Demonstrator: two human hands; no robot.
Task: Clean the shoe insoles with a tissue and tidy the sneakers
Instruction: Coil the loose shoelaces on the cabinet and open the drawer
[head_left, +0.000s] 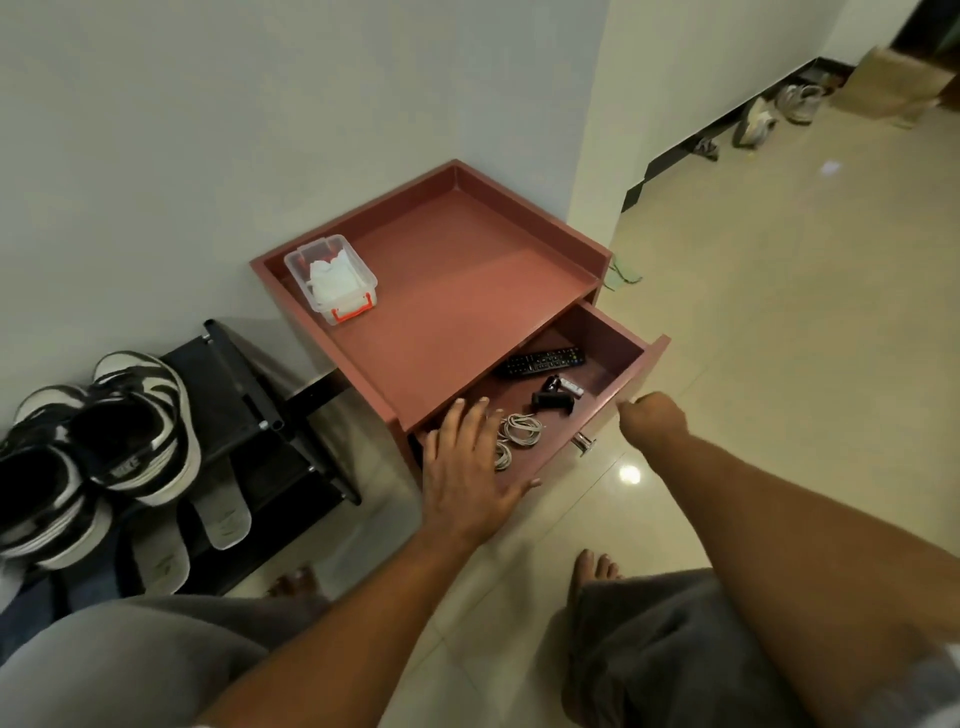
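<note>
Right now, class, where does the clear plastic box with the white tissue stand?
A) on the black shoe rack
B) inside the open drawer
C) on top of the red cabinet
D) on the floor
C: the clear plastic box stands on the red cabinet top, outside the drawer.

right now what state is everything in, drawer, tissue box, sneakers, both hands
drawer, pulled open
tissue box, upright on the cabinet top, tissues inside
sneakers, paired upright on the black rack
remote, lying flat in the drawer
cables, coiled in the drawer
left hand, fingers spread flat over the drawer's near corner
right hand, fingers curled on the drawer front's top edge
</note>
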